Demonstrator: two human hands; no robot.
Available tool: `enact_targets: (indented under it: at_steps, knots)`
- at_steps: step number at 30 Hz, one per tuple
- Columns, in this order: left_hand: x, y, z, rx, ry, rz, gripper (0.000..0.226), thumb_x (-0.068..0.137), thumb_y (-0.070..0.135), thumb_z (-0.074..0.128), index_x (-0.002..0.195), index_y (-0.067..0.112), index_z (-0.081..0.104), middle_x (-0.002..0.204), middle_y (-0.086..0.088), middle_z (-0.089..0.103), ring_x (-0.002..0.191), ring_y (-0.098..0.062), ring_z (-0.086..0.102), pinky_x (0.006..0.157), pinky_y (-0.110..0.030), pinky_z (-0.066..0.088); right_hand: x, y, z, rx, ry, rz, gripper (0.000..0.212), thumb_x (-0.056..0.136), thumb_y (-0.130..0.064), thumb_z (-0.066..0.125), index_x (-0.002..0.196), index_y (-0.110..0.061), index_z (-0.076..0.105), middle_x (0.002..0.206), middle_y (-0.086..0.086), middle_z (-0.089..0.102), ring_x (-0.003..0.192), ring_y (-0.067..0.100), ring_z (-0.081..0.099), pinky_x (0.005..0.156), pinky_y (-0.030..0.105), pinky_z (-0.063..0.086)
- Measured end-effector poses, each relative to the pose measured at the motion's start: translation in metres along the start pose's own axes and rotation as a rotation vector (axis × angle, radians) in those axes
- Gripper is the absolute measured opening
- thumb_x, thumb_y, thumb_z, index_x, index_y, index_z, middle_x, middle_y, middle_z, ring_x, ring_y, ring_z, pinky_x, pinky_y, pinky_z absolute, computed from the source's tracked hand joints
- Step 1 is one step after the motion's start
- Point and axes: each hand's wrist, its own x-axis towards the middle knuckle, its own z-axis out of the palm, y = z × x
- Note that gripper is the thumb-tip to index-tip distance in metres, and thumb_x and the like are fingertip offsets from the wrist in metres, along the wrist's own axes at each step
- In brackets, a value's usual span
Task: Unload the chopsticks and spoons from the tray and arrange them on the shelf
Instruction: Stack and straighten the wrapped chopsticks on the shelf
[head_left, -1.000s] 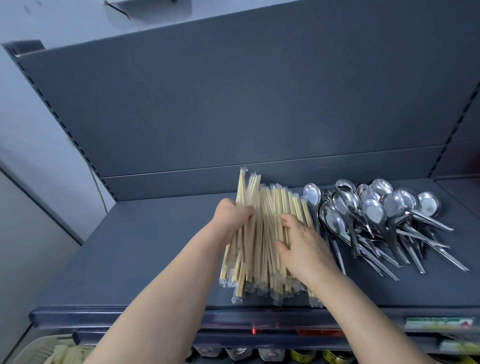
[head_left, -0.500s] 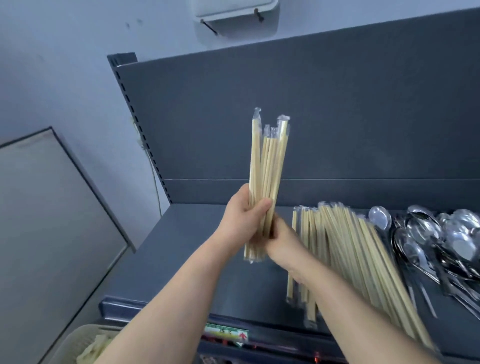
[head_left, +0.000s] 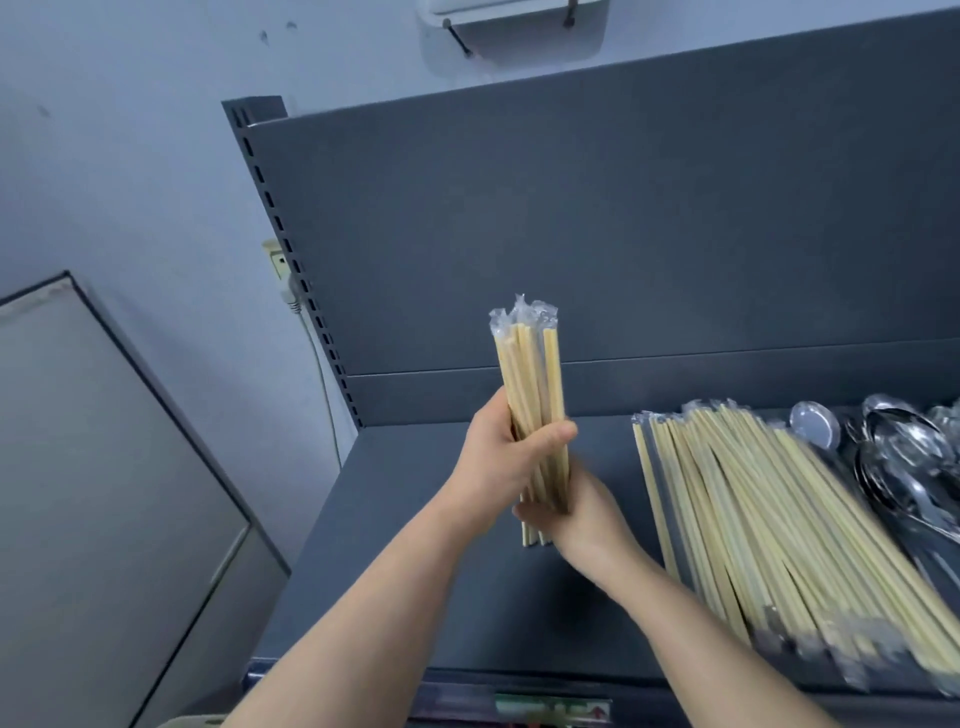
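Left hand (head_left: 506, 457) grips a bundle of plastic-wrapped pale wooden chopsticks (head_left: 530, 379) upright; right hand (head_left: 571, 514) clasps its lower end, probably squaring it, left of the chopstick pile (head_left: 769, 525) on the grey metal shelf (head_left: 441, 571).

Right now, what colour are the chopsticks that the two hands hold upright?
The chopsticks are pale yellowish tan, in clear wrappers; seen in the head view.

The held chopstick bundle (head_left: 530, 395) at centre is pale, matt wood in clear, crinkly plastic sleeves that catch the light at the top. The chopstick pile (head_left: 769, 525) at lower right looks the same. The spoons (head_left: 904, 457) at the right edge are polished, mirror-bright metal. The shelf (head_left: 441, 571) is smooth, matt dark-grey painted metal.
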Motion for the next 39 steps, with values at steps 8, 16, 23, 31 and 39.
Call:
enact_targets:
  at_steps: [8, 16, 23, 31, 39]
  knots:
    - [0.005, -0.006, -0.003, -0.025, -0.091, -0.001, 0.022, 0.083, 0.028, 0.065, 0.086, 0.013, 0.05, 0.078, 0.002, 0.05, 0.072, -0.01, 0.047, 0.069, -0.021, 0.043, 0.001, -0.002, 0.02, -0.022, 0.117, -0.024, 0.027, 0.084, -0.025, 0.061, 0.105, -0.032, 0.046, 0.079, -0.006, 0.064, 0.066, 0.009, 0.064, 0.06, 0.033, 0.056]
    - [0.014, -0.049, -0.061, -0.221, 0.43, -0.356, 0.09, 0.05, 0.035, 0.087, 0.122, 0.002, 0.045, 0.112, -0.012, 0.062, 0.098, -0.025, 0.064, 0.088, -0.04, 0.054, 0.015, -0.019, -0.003, -0.82, -0.194, 0.025, 0.022, 0.09, -0.024, 0.059, 0.105, -0.019, 0.043, 0.107, 0.002, 0.058, 0.095, 0.027, 0.057, 0.07, 0.034, 0.042]
    - [-0.022, -0.091, -0.088, 0.495, 0.273, -0.414, 0.049, 0.077, 0.032, 0.075, 0.123, 0.025, 0.057, 0.121, 0.005, 0.054, 0.12, -0.02, 0.045, 0.091, -0.027, 0.039, 0.033, -0.02, -0.001, -0.909, -0.313, 0.08, 0.048, 0.081, -0.034, 0.068, 0.127, -0.036, 0.052, 0.116, -0.004, 0.051, 0.115, 0.019, 0.047, 0.094, 0.036, 0.04]
    - [-0.022, -0.081, -0.102, 1.008, -0.333, 0.021, 0.083, 0.083, 0.051, 0.064, 0.151, 0.027, 0.022, 0.159, 0.005, 0.016, 0.148, -0.013, 0.007, 0.12, -0.041, 0.005, 0.016, -0.011, 0.0, -0.892, -0.294, 0.068, 0.056, 0.087, -0.04, 0.064, 0.138, -0.032, 0.044, 0.139, -0.007, 0.04, 0.131, 0.017, 0.034, 0.102, 0.039, 0.032]
    - [-0.007, -0.095, -0.105, 1.194, -0.498, 0.056, 0.054, 0.098, 0.031, 0.043, 0.149, 0.026, 0.027, 0.149, 0.004, 0.039, 0.133, -0.022, 0.038, 0.115, -0.036, 0.022, -0.001, 0.002, 0.021, -0.957, -0.147, 0.036, 0.054, 0.102, -0.023, 0.039, 0.151, -0.017, 0.019, 0.156, 0.001, 0.025, 0.144, 0.021, 0.019, 0.117, 0.041, 0.019]
